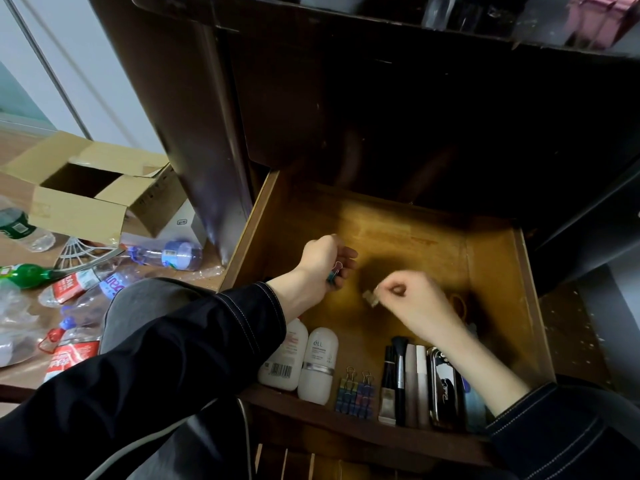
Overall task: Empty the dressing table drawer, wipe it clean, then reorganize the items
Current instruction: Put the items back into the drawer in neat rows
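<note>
Amber-brown wood of the open drawer [398,244] shows bare across its middle and back, so I judge the wiping done and the putting-back under way. Against the drawer's front wall lies my landmark, the row of binder clips [356,393], bodies toward the wall and wire handles pointing to the back. Left of that row, two white bottles [298,362] lie side by side; right of it are the brushes and tubes [405,382], then a glossy black case [445,389], all with their long axes running front to back. My left hand [322,265] hangs behind the row and a little to its left, fingers curled round a teal binder clip [334,274]. My right hand [412,299] hangs behind the row and to its right, thumb and fingertip pinching a small pale piece [370,299]; what it is I cannot tell. The clip belongs, I think, with the row, so the move runs toward me and slightly rightward, handles kept pointing back. On the floor, well left of the row and outside the drawer, sit a cardboard box [86,195] and scattered plastic bottles [166,254].
</note>
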Demonstrator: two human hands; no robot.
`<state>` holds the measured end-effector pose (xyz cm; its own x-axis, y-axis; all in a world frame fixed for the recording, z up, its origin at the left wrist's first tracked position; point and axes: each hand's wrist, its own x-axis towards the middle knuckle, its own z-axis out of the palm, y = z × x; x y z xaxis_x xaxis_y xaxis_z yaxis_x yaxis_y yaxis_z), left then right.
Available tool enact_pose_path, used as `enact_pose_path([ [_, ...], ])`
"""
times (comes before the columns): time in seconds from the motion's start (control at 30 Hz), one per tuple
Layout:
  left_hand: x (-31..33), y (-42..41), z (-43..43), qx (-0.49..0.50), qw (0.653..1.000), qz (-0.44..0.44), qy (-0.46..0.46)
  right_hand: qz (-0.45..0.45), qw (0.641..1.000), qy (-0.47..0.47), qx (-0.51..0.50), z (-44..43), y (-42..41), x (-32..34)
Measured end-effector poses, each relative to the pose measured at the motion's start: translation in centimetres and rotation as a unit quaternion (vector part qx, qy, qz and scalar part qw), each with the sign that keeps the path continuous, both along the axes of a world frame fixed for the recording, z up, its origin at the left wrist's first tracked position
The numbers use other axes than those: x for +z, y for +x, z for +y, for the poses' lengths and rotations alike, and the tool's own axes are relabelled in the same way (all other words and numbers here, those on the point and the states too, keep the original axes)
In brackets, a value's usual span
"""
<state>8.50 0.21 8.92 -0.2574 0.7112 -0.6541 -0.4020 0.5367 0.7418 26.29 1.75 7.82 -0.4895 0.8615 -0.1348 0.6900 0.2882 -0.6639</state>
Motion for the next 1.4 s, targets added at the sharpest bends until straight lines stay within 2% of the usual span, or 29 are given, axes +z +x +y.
enact_pose_path([
  [0.1,0.0,0.1,0.0,-0.014,1.0,-0.002,-0.003,-0.106,0.983,-0.09,0.118,-0.8,-0.8,-1.1],
  [0.2,0.0,0.4,0.0,-0.033,0.999,-0.008,-0.012,-0.135,0.963,-0.131,0.191,-1.3,-0.8,-2.0],
  [0.3,0.0,0.3,0.0,-0.035,0.999,-0.015,-0.013,-0.136,0.954,-0.148,0.223,-1.5,-0.7,-2.5],
  [0.63,0.1,0.3,0.1,-0.038,0.999,-0.028,-0.021,-0.108,0.951,-0.185,0.225,-1.9,-0.9,-2.7],
  [1.17,0.2,0.4,-0.1,-0.036,0.998,-0.045,-0.035,-0.139,0.936,-0.214,0.242,-2.1,-0.8,-2.8],
  [1.3,0.5,0.4,-0.2,-0.023,0.993,-0.102,-0.048,-0.146,0.941,-0.22,0.211,-1.9,-0.9,-2.6],
  [1.4,0.8,0.5,-0.3,-0.007,0.989,-0.142,-0.049,-0.154,0.967,-0.163,0.12,-1.1,-0.8,-1.9],
])
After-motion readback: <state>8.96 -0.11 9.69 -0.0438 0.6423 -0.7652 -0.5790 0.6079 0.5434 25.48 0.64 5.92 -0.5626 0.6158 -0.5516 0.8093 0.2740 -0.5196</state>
